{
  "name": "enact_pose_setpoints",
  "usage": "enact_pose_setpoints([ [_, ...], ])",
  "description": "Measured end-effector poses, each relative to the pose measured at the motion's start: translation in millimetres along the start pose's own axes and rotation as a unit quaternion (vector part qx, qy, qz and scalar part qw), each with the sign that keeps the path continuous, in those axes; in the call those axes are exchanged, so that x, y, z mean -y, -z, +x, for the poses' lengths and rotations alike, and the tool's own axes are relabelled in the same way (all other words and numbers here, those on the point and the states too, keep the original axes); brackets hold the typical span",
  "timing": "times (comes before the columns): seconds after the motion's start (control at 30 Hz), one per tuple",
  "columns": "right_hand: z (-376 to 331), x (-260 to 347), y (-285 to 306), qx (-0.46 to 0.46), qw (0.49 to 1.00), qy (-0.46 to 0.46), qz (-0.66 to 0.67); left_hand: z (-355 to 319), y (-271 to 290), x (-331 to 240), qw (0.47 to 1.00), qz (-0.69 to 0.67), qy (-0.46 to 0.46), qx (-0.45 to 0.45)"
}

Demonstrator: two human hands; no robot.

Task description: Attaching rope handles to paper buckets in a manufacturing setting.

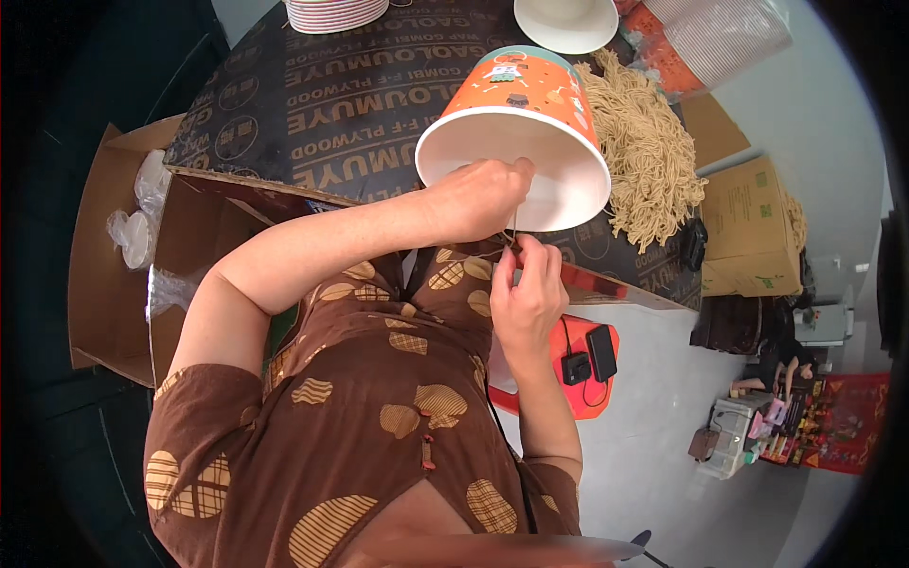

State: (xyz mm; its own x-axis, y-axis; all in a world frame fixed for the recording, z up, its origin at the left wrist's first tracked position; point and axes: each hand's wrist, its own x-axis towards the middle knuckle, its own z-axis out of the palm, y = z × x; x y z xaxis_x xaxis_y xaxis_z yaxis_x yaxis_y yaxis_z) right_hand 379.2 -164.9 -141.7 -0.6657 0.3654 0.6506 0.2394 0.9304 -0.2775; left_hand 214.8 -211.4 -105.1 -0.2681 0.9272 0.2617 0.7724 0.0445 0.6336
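Note:
An orange paper bucket (521, 95) with cartoon prints and a white inside lies tilted at the table's near edge, its mouth turned toward me. My left hand (478, 199) is closed in front of that mouth, fingers curled at the opening. From it a thin cord (515, 220) runs down to my right hand (530, 292). Just below the bucket's rim, the right thumb and fingers pinch the cord. Part of what the left fingers grip is hidden by the hand itself.
Beside the bucket is a heap of beige cords (639, 151). Behind stand a white bowl-like container (568, 24), a striped stack (336, 13) and nested orange buckets (705, 43). Cardboard boxes stand left (104, 256) and right (748, 227). A red stool (598, 396) holds black devices.

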Motion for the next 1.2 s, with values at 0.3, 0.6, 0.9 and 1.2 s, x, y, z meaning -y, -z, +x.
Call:
enact_pose_setpoints([
  [0.3, 3, -2, -7, 0.008, 1.000, 0.003, -0.013, -4, 8, 3, 0.999, -0.015, -0.010, 0.035],
  [0.6, 9, 1, -9, -0.057, 0.989, -0.073, 0.113, -6, 28, -11, 0.992, -0.073, 0.042, 0.099],
  [0.9, 28, 8, -6, 0.044, 0.978, -0.152, 0.133, -4, 29, -12, 0.991, -0.075, 0.050, 0.102],
  [1.2, 32, 6, -9, 0.024, 0.990, -0.106, 0.094, -6, 23, -4, 0.994, -0.065, 0.042, 0.079],
])
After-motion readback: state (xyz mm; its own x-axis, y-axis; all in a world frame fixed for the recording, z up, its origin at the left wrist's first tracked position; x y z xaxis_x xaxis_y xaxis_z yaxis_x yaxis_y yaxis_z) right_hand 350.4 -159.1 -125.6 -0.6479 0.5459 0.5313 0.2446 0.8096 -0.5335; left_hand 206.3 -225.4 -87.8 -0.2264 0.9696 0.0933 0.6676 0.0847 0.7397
